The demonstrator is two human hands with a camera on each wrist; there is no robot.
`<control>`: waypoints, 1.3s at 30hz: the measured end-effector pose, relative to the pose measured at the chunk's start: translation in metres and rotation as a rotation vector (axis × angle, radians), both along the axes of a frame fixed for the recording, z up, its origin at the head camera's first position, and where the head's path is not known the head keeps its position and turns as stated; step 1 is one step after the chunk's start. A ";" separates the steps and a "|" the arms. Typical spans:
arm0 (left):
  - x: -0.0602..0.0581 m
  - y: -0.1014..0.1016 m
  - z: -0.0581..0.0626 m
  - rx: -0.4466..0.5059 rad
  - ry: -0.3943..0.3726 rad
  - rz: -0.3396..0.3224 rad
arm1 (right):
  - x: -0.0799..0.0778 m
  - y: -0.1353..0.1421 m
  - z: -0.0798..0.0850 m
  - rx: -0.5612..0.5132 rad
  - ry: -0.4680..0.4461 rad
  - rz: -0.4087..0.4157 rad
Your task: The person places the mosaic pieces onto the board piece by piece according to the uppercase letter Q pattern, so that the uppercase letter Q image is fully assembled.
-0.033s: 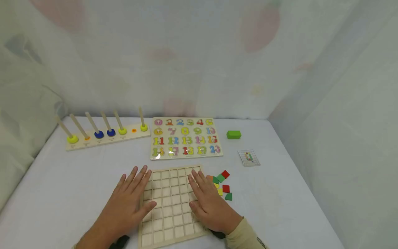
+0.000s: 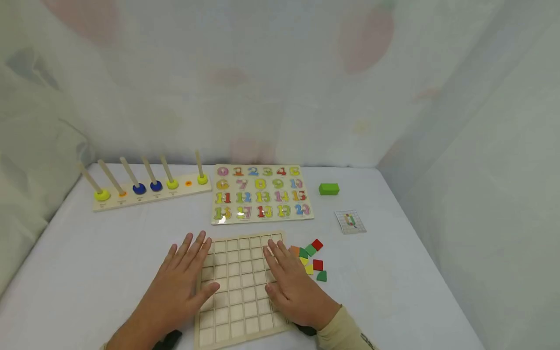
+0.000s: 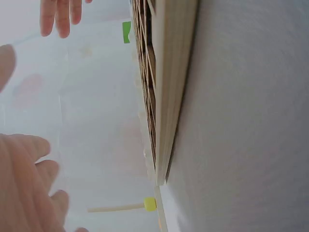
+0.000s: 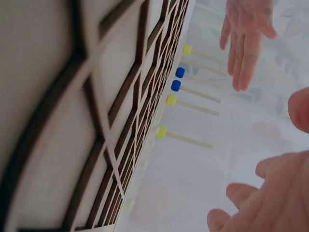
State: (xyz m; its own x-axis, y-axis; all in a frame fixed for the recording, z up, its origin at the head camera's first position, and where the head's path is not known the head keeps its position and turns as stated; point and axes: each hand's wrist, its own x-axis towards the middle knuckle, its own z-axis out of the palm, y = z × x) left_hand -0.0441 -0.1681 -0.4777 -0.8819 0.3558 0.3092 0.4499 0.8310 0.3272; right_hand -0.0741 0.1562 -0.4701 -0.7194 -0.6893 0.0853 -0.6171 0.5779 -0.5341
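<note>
A wooden grid board [image 2: 236, 296] with square compartments lies in front of me, its cells bare. Over its left side my left hand [image 2: 172, 287] is held flat with fingers straight and thumb apart. The right hand [image 2: 296, 294] is held likewise over the right side, fingers pointing away from me. In the left wrist view the left hand [image 3: 26, 179] is raised off the board's edge, gripping nothing. The right wrist view shows the right hand [image 4: 270, 198] apart from the grid too. Small coloured tiles, among them a red square [image 2: 318, 265] and a green quarter-round [image 2: 322, 276], lie beside the right hand, which partly hides the group.
Behind the board lies a number puzzle [image 2: 262, 223] with numbers 0 to 20. A peg stand [image 2: 131, 201] with yellow, blue and orange rings is at back left. To the right are a green block [image 2: 329, 189] and a small pattern card [image 2: 350, 222]. Cloth walls surround the table.
Both hands have shifted very slightly to the left, still with straight fingers. The board, tiles and other things have stayed in place.
</note>
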 end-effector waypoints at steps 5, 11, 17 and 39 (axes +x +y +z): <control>0.005 -0.002 0.001 0.005 -0.038 -0.016 | 0.005 0.019 0.012 -0.057 -0.042 -0.073; -0.002 -0.019 0.007 -0.010 -0.195 0.017 | 0.014 0.066 0.028 -0.078 -0.004 -0.243; -0.003 -0.036 -0.001 -0.027 -0.375 0.039 | 0.010 0.074 0.033 0.067 0.092 -0.415; 0.002 -0.024 -0.005 -0.032 -0.438 -0.005 | -0.024 0.023 0.006 0.364 0.048 -0.589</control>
State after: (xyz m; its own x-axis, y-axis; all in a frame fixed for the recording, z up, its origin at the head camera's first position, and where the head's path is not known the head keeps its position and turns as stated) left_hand -0.0418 -0.1923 -0.4824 -0.9256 0.3635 -0.1051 0.2783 0.8421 0.4619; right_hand -0.0979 0.1793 -0.4637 -0.9837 -0.1761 -0.0367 -0.1637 0.9611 -0.2225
